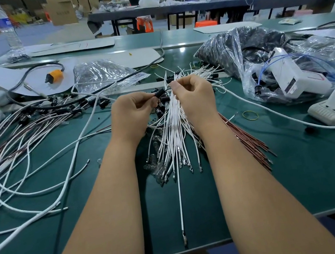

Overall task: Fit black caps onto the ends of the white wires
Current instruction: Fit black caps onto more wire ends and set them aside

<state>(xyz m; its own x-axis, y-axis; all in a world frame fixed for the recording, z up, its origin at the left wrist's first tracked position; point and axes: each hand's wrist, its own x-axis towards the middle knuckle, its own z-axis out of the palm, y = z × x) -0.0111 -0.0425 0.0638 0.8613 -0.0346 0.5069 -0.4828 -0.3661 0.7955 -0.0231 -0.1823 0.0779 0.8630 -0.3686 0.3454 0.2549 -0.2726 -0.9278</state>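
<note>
At the bottom of the frame the green surface ends in its near edge, and one single white wire lies straight on it, with a metal terminal at the near end. Above this, in the centre, a bundle of white wires lies fanned out between the two forearms, and a bunch of red-brown wires lies just to the right of it. The left hand is curled and pinches a black cap between thumb and fingers. The right hand is also curled, and it pinches the upper part of the white wires close to the cap. The cap and the wire end are very near to each other; whether they already touch I cannot tell. In the left half of the frame long white cables lie in loops. A yellow rubber band lies at the right. Farther back there are clear plastic bags with dark parts, and an orange plug in the upper left.
</note>
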